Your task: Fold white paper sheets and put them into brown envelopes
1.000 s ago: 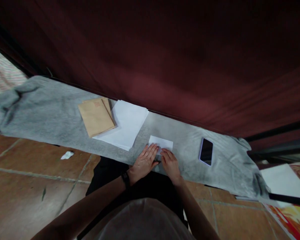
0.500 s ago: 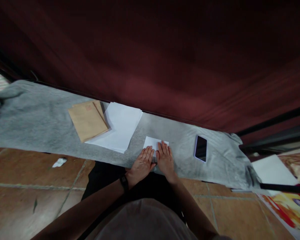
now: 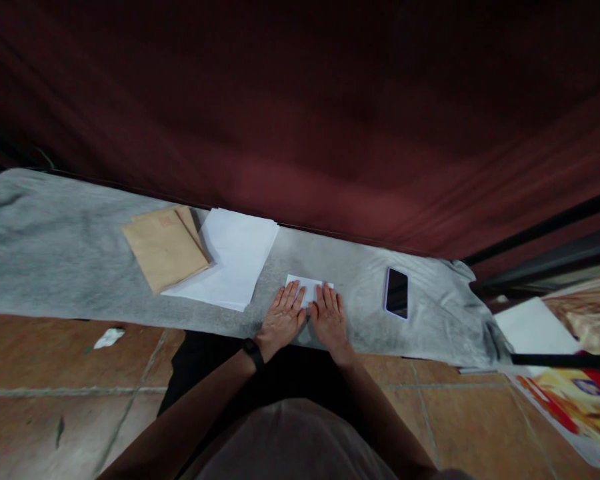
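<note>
Pressing down on a folded white paper [image 3: 307,288] with both hands at once, palms flat, nothing pinched. Laying the left hand [image 3: 281,319] over its left part, fingers straight and slightly fanned. Setting the right hand [image 3: 329,318] over its right part, fingers likewise open and flat, with the thumbs close together in the middle. Finding the paper directly ahead of the fingertips, away from the body, with only its far strip and a sliver between the hands peeking out. Reading its long axis as running left to right, crosswise to the forearms, with neither hand nearer than the other and both touching. Looking at a small, clean, unmarked white rectangle, thin and flush on the grey cloth [image 3: 55,247]. Passing, off to the left, a stack of white sheets [image 3: 233,257] with brown envelopes [image 3: 164,248] overlapping it, well apart from the hands. Spotting a dark-screened phone [image 3: 397,293] to the right, near but not touching.
</note>
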The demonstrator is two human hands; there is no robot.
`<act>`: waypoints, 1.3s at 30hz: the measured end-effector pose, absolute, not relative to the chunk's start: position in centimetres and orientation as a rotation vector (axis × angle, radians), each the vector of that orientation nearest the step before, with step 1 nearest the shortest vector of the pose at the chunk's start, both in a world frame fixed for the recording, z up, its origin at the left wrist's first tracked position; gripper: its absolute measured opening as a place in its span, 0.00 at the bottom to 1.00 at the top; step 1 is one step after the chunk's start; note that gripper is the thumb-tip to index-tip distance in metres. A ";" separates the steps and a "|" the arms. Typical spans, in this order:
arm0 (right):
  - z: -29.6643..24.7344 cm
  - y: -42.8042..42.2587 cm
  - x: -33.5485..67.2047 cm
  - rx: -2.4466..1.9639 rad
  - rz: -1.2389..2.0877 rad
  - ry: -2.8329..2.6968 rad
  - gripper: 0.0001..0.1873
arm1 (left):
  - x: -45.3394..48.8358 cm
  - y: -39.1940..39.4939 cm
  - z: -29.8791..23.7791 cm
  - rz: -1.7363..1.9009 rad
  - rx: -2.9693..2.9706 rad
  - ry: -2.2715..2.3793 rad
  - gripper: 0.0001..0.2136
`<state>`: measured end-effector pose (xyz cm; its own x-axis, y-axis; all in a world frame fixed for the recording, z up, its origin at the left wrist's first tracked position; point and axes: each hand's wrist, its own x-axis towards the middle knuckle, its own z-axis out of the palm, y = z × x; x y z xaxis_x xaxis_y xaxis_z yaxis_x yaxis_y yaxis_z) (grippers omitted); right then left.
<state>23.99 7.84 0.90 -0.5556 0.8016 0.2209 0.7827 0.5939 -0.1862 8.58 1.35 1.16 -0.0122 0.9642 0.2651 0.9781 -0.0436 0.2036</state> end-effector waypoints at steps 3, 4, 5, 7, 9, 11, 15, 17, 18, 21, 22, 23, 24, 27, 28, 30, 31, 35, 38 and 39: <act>0.7 7.8 24.6 -1.353 0.068 -2.461 0.30 | 8.2 1.2 1.5 -0.492 -2.161 -2.171 0.28; 0.7 7.9 24.8 -1.372 0.061 -2.444 0.30 | 8.1 1.1 1.6 -0.480 -2.161 -2.179 0.28; 0.7 8.0 24.9 -1.394 0.058 -2.433 0.30 | 8.1 1.1 1.6 -0.468 -2.162 -2.186 0.28; 0.9 8.2 25.2 -1.447 0.059 -2.422 0.29 | 8.2 1.2 1.7 -0.450 -2.163 -2.198 0.29; 1.2 8.4 25.2 -1.486 0.068 -2.409 0.29 | 8.3 1.2 1.6 -0.441 -2.157 -2.211 0.29; 1.5 8.4 24.7 -1.465 0.090 -2.408 0.28 | 8.4 1.3 1.5 -0.441 -2.152 -2.224 0.29; 1.8 7.8 23.1 -1.243 0.199 -2.511 0.27 | 8.4 1.2 1.2 -0.436 -2.170 -2.223 0.30; 1.7 7.4 22.4 -1.171 0.235 -2.576 0.27 | 8.3 1.2 1.2 -0.427 -2.185 -2.213 0.29; 1.7 7.3 22.2 -1.163 0.235 -2.595 0.27 | 8.2 1.2 1.2 -0.425 -2.187 -2.212 0.29; 1.5 7.1 22.4 -1.185 0.184 -2.599 0.26 | 8.1 1.2 1.1 -0.422 -2.178 -2.216 0.29; 1.5 7.2 22.6 -1.194 0.160 -2.586 0.26 | 8.1 1.2 1.1 -0.424 -2.175 -2.215 0.28; 1.4 7.2 22.9 -1.203 0.137 -2.569 0.26 | 8.1 1.1 1.0 -0.427 -2.172 -2.211 0.29; 1.3 7.3 23.2 -1.211 0.115 -2.550 0.26 | 8.1 1.1 1.0 -0.429 -2.169 -2.205 0.29; 1.0 7.5 24.0 -1.228 0.072 -2.500 0.26 | 8.2 1.1 0.8 -0.433 -2.140 -2.196 0.29; 0.8 7.5 24.1 -1.218 0.067 -2.496 0.26 | 8.3 1.2 0.8 -0.432 -2.125 -2.200 0.29; 0.6 7.5 24.3 -1.187 0.058 -2.493 0.25 | 8.5 1.5 0.9 -0.431 -2.107 -2.211 0.29; 0.5 7.5 24.3 -1.173 0.051 -2.489 0.25 | 8.7 1.7 0.9 -0.432 -2.112 -2.212 0.28; 0.2 7.4 24.1 -1.161 0.023 -2.460 0.27 | 9.0 2.6 1.2 -0.450 -2.178 -2.191 0.26; 0.1 7.4 24.1 -1.184 0.027 -2.454 0.28 | 8.8 2.8 1.2 -0.467 -2.182 -2.193 0.26; 0.1 7.4 24.1 -1.193 0.028 -2.451 0.29 | 8.7 2.8 1.1 -0.474 -2.175 -2.198 0.26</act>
<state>24.08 7.39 0.10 -0.5484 0.7577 0.3539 0.7493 0.6331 -0.1943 8.73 2.77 1.14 -0.0329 0.9749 0.2200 0.9789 -0.0130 0.2037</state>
